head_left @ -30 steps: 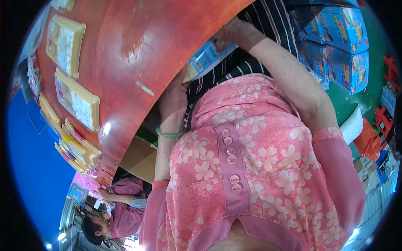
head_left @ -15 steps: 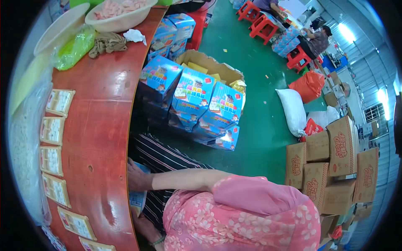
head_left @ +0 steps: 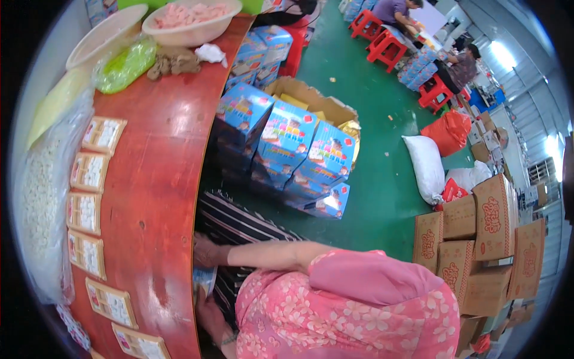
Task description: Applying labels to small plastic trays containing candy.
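At the edge of the red-brown table, low over my lap, is a blue printed package, partly hidden by the tabletop and my hands. My right hand is closed at its upper end, the fingertips out of sight. My left hand, with a bracelet at the wrist, grips its lower end. Along the table's far side runs a row of small yellowish trays holding white pieces. Striped fabric covers my legs.
Blue printed boxes stand stacked beside the table, next to an open carton. Basins, one holding pink pieces, sit at the table's end. White sacks and brown cartons stand right. Two people work at a far table.
The whole view has shifted slightly, so the table and boxes sit further right. My left hand has come up closer to my right hand, and less of the blue package shows.
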### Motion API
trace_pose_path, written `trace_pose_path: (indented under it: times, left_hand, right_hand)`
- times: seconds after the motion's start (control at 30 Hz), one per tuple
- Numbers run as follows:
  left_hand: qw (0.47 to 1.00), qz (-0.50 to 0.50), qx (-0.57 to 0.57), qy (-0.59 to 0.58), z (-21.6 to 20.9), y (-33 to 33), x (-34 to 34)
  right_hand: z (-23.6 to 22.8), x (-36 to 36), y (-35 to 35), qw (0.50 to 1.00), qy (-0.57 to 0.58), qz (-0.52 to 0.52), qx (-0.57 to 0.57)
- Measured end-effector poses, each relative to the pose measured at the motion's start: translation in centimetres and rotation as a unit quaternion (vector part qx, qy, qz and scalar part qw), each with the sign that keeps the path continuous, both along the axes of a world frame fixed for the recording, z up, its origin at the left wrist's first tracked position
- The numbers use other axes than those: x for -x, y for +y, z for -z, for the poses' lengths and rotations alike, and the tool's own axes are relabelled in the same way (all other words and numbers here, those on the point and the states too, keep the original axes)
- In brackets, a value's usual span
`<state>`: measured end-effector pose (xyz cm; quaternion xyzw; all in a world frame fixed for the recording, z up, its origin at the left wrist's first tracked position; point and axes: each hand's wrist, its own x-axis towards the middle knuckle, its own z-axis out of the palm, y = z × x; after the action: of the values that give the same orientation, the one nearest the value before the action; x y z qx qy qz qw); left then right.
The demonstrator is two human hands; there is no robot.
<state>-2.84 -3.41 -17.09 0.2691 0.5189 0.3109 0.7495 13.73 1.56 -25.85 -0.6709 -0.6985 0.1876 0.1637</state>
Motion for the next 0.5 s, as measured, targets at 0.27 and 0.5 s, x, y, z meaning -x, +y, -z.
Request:
trace_pose_path:
  times: [0.27,0.5]
  left_hand:
    - [0.966,0.119,-0.078,0.218,-2.3,-0.6,-2.2]
    - [0.977,-0.113,0.128,-0.13,-5.3,-3.3,-3.2]
  right_hand:
    - [-7.1,-4.7,-0.4,0.972,0.231,-0.037,0.02]
    - [-4.0,-4.9,-2.3,0.994,0.015,-0.107,-0.004]
